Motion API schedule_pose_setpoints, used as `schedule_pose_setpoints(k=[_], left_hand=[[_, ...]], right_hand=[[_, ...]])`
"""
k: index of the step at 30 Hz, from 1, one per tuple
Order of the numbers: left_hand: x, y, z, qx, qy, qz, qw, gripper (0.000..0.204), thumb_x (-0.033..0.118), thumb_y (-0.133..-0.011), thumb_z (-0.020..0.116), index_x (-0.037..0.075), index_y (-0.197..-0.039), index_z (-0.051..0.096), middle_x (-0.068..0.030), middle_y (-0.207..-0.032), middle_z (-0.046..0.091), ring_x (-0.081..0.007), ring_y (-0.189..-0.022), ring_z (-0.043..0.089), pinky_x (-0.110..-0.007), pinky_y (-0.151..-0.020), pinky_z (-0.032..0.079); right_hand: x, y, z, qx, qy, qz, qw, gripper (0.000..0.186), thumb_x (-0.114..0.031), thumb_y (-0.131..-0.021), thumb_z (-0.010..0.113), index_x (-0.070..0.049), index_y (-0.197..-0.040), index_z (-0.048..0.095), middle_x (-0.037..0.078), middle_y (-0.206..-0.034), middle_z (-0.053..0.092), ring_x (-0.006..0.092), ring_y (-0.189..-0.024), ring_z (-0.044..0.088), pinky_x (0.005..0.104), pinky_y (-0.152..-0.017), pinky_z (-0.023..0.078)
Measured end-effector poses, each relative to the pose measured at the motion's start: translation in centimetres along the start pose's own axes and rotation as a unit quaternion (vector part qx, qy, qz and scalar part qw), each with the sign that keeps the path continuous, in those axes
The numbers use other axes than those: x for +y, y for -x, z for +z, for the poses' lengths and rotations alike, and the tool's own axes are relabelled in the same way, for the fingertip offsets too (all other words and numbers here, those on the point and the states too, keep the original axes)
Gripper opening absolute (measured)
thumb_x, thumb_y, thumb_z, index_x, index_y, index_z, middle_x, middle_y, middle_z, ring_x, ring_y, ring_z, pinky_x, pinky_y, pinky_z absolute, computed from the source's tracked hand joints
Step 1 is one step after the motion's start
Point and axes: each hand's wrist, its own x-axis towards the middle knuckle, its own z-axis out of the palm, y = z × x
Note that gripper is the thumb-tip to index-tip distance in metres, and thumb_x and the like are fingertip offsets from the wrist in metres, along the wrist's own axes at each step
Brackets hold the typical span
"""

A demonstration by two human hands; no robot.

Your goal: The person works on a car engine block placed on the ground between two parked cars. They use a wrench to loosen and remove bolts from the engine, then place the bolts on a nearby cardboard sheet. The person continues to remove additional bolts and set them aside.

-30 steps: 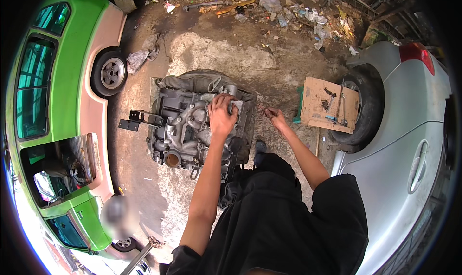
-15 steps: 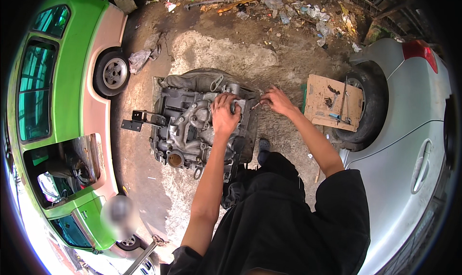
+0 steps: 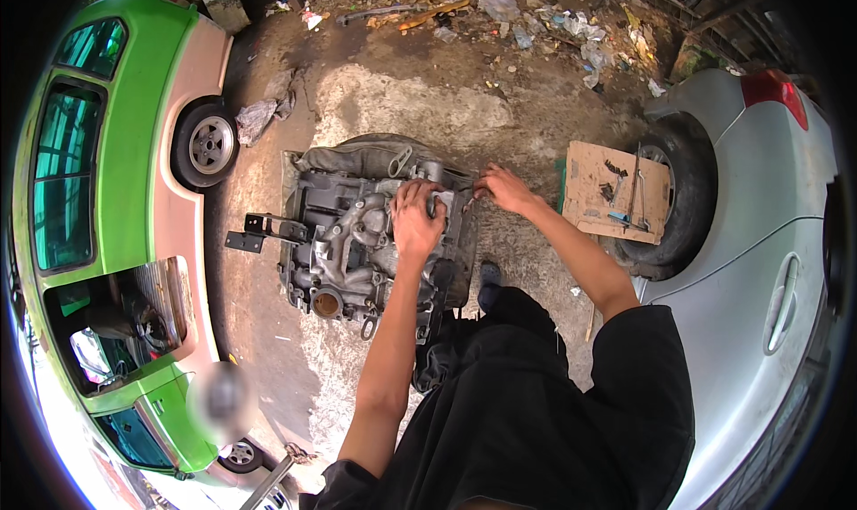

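A grey metal car engine (image 3: 339,242), with cast intake pipes on top, lies in front of me on the ground. My left hand (image 3: 416,217) rests on its upper right part, fingers curled over a pale metal block and thumb against its side. Just beyond the engine's right edge, my right hand (image 3: 503,189) is closed in a pinch. A small, thin dark thing shows at its fingertips, too small to name. A black bracket (image 3: 261,230) sticks out from the engine's left side.
To the right, a cardboard sheet (image 3: 596,211) holds bolts and hand tools, beside the tyre (image 3: 692,197) of a silver car (image 3: 759,287). A green and pink van (image 3: 143,153) stands at left. Litter (image 3: 527,28) lies across the far ground. A blurred round shape (image 3: 220,398) is at lower left.
My right hand has shifted slightly left and down toward the engine's edge, its fingers drawn closer together. The left hand stays in place on the engine.
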Motion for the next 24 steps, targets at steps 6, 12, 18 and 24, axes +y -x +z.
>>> schedule_pose_setpoints(k=[6,12,18,24], left_hand=[[0.1,0.0,-0.1,-0.003,-0.006,0.003,1.0,0.023,0.017,-0.087,0.062,0.012,-0.108,0.069,-0.0061,-0.118,0.067,-0.029,-0.125,0.054,-0.047,-0.106,0.037],[-0.1,0.1,0.2,0.006,0.002,0.007,1.0,0.023,0.018,-0.087,0.062,0.012,-0.108,0.069,-0.006,-0.119,0.067,-0.0291,-0.125,0.054,-0.048,-0.106,0.037],[-0.3,0.2,0.1,0.002,0.006,0.011,1.0,0.023,0.017,-0.087,0.062,0.012,-0.108,0.069,-0.0059,-0.119,0.067,-0.0295,-0.125,0.054,-0.048,-0.106,0.038],[0.0,0.1,-0.1,0.001,0.015,0.01,1.0,0.022,0.017,-0.087,0.063,0.012,-0.107,0.069,-0.0058,-0.119,0.067,-0.0302,-0.124,0.054,-0.047,-0.106,0.038]], right_hand=[[2.3,0.5,5.5,0.029,-0.215,0.115,0.969,0.027,-0.029,-0.099,0.067,-0.005,-0.108,0.075,0.012,-0.101,0.072,0.0303,-0.112,0.064,0.0458,-0.1,0.048],[-1.1,2.9,16.6,0.095,-0.669,0.138,0.725,0.036,-0.038,-0.103,0.063,-0.004,-0.092,0.064,0.001,-0.08,0.059,0.0126,-0.074,0.05,0.032,-0.069,0.04],[0.2,4.0,14.7,0.064,-0.602,0.185,0.774,0.039,-0.042,-0.104,0.06,-0.004,-0.093,0.065,-0.002,-0.077,0.055,0.0103,-0.067,0.042,0.0298,-0.062,0.032],[2.8,3.4,10.9,0.065,-0.444,0.176,0.876,0.046,-0.043,-0.103,0.06,0.001,-0.103,0.072,0.009,-0.094,0.072,0.0188,-0.098,0.066,0.0357,-0.093,0.05]])
